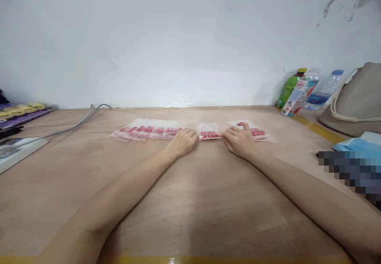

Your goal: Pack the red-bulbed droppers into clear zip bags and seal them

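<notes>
Between my two hands lies a small clear plastic bag (pixel 207 130) with several red pieces in a row inside. My left hand (pixel 183 141) pinches its left lower corner, fingers closed. At the right lower corner my right hand (pixel 239 140) grips the same bag with thumb and fingers, its index finger raised and bent. A fanned row of similar bags (pixel 144 130) with red pieces spreads out left of my left hand. More of these bags (pixel 258 132) lie behind and right of my right hand, partly covered by it. What the red pieces are, I cannot tell.
On the right stand a green bottle (pixel 288 89), a carton (pixel 297 97), a clear bottle (pixel 323 91) and a grey-beige bag (pixel 357 101). Blue packaging (pixel 360 147) lies nearer. A grey cable (pixel 80 123) and a white box (pixel 24 153) lie left. A wall (pixel 178 49) closes the back.
</notes>
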Demonstrator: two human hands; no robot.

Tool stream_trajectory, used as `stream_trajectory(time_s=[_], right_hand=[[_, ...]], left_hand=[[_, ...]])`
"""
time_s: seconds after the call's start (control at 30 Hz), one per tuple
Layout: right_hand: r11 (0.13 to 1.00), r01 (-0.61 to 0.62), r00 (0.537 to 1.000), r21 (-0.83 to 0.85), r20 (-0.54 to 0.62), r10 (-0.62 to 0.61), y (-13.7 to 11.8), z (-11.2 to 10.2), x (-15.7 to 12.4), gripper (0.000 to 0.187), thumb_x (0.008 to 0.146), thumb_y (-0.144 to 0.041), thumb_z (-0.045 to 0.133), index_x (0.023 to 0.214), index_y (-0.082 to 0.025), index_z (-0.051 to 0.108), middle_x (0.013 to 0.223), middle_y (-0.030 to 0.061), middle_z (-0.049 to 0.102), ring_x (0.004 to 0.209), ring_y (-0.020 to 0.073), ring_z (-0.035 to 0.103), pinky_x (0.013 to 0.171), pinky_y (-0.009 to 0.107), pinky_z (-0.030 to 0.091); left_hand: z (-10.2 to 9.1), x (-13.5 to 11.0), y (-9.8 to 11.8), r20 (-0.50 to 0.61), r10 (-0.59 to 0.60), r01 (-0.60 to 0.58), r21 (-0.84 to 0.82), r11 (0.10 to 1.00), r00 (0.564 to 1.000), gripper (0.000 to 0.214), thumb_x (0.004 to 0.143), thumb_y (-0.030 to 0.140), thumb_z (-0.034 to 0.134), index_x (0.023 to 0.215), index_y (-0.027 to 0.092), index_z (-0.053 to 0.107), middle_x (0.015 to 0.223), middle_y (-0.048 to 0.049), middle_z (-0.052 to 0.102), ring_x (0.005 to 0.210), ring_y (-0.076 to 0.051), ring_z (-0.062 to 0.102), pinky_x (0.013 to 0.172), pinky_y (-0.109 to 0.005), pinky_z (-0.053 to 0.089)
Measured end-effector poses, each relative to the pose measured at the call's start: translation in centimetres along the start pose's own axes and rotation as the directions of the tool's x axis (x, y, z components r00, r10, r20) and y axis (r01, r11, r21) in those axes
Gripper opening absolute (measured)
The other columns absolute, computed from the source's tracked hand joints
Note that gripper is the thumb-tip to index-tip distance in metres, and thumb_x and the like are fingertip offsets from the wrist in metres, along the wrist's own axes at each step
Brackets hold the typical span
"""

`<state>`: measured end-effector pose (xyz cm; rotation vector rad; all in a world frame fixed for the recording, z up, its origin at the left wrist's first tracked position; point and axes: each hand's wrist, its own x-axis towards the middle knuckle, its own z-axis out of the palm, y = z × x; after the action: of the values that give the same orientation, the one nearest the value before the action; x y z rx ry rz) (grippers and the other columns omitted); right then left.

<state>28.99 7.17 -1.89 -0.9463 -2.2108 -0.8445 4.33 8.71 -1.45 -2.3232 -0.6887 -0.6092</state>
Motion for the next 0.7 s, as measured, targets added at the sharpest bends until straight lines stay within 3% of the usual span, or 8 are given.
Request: stream_trajectory(time_s=[0.1, 0.23, 0.3, 0.4, 0.53, 0.7], right_hand=[[0.998, 0.005, 0.999, 0.061, 0.047, -0.008, -0.1, -0.1, 0.1, 0.013, 0.083, -0.023, 0.05, 0.082, -0.018, 0.062, 0.082, 0.0031, 0.065, 0.077, 0.0158, 0.054, 0.077, 0.033, 0.029], [0.983, -0.076, 0.993, 0.166, 0.097, 0.06, -0.8, 0.4, 0.2, 0.011, 0.082, -0.022, 0.05, 0.088, -0.02, 0.06, 0.095, 0.0039, 0.063, 0.081, 0.0164, 0.055, 0.065, 0.028, 0.035], [0.973, -0.119, 0.99, 0.197, 0.097, 0.102, -1.0, 0.7, 0.1, 0.013, 0.081, -0.014, 0.046, 0.083, -0.02, 0.057, 0.094, 0.0051, 0.063, 0.082, 0.0173, 0.056, 0.064, 0.027, 0.037], [0.959, -0.147, 0.989, 0.242, 0.051, 0.138, -0.6, 0.9, 0.0, 0.02, 0.079, -0.007, 0.04, 0.086, -0.019, 0.054, 0.095, 0.0077, 0.063, 0.083, 0.0185, 0.057, 0.066, 0.027, 0.042], [0.933, -0.219, 0.964, 0.284, -0.085, 0.252, 1.4, 0.0, -0.2, 0.017, 0.081, -0.011, 0.04, 0.089, -0.02, 0.052, 0.1, 0.0095, 0.063, 0.088, 0.02, 0.059, 0.073, 0.031, 0.046], [0.872, -0.41, 0.883, 0.269, -0.124, 0.453, 5.3, -1.0, -2.4, 0.013, 0.077, -0.014, 0.043, 0.081, -0.022, 0.053, 0.1, 0.0089, 0.064, 0.086, 0.0218, 0.062, 0.07, 0.034, 0.048]], left_hand=[[0.1, 0.1, 0.3, -0.002, -0.019, 0.019, -0.011, 1.0, 1.0, 0.022, 0.085, 0.008, 0.043, 0.07, 0.013, 0.057, 0.069, -0.0056, 0.06, 0.066, -0.017, 0.056, 0.064, -0.029, 0.042], [-0.4, 0.2, 0.7, -0.002, -0.025, 0.025, -0.046, 0.999, 1.0, 0.02, 0.089, 0.017, 0.043, 0.077, 0.015, 0.059, 0.077, -0.0046, 0.064, 0.074, -0.016, 0.058, 0.071, -0.028, 0.043], [-1.0, 0.2, 0.7, -0.009, -0.038, 0.038, -0.057, 0.998, 0.999, 0.018, 0.089, 0.027, 0.046, 0.09, 0.015, 0.06, 0.09, -0.0063, 0.065, 0.086, -0.019, 0.057, 0.08, -0.032, 0.042], [-2.0, -0.4, 0.3, -0.003, -0.154, 0.154, -0.03, 0.988, 0.988, 0.036, 0.084, 0.039, 0.052, 0.109, 0.013, 0.055, 0.108, -0.0119, 0.06, 0.103, -0.027, 0.051, 0.093, -0.045, 0.034], [-2.9, -1.8, -0.6, 0.055, -0.335, 0.332, 0.061, 0.941, 0.941, 0.035, 0.081, 0.038, 0.054, 0.106, 0.015, 0.057, 0.117, -0.015, 0.055, 0.112, -0.031, 0.046, 0.101, -0.054, 0.023], [-3.1, -3.1, -1.2, 0.088, -0.403, 0.397, 0.086, 0.914, 0.911, 0.031, 0.081, 0.041, 0.054, 0.099, 0.017, 0.061, 0.106, -0.0145, 0.061, 0.109, -0.032, 0.049, 0.104, -0.058, 0.015]])
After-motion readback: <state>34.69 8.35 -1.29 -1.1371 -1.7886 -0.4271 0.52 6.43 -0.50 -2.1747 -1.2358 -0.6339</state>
